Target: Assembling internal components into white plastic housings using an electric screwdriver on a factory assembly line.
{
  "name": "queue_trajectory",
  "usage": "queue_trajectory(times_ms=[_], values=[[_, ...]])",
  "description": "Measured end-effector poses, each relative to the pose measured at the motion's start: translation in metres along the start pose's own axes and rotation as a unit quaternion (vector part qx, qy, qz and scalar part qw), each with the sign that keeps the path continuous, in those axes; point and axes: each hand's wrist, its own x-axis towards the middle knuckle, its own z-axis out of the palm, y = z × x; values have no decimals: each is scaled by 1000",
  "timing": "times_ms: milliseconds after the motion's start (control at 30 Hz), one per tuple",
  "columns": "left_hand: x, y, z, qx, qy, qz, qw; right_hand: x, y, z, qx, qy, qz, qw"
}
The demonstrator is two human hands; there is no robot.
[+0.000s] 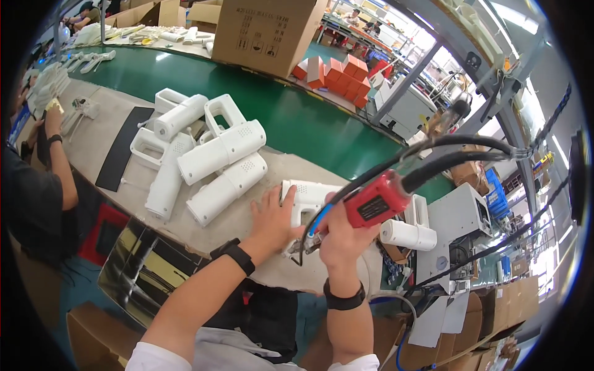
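Note:
In my right hand (346, 238) is a red power screwdriver (378, 199), held tilted, with thick black cables running off its back end. Its lower end points down at a white plastic housing (309, 190) with a loop handle, which lies on the workbench. My left hand (272, 216) grips the near left side of that housing, fingers spread over it. The exact point where the tool meets the housing is hidden by my right hand. Left of my hands lies a pile of similar white housings (223, 151), each with a handle and small speaker-like holes.
One more white housing (408, 235) stands right of my hands, beside a grey machine (455, 247). A black mat strip (124, 148) lies left of the pile. Beyond the bench runs a green conveyor belt (247, 86) with a large carton (266, 37) by it. A co-worker (40, 179) works at left.

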Motion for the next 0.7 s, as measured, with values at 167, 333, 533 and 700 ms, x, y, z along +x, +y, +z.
queue_trajectory(times_ms=[167,333,533,700], values=[[-2,-1,-10,-91,-12,-6,996,-2,10,-8,-23,-87,-37,995],[1,-14,21,-221,68,49,972,26,-26,-39,35,5,-10,999],[-55,-33,-70,-225,63,-29,972,30,-44,-61,-121,48,-161,978],[-120,-33,-153,-370,69,-129,918,-67,5,-136,-269,57,-212,938]])
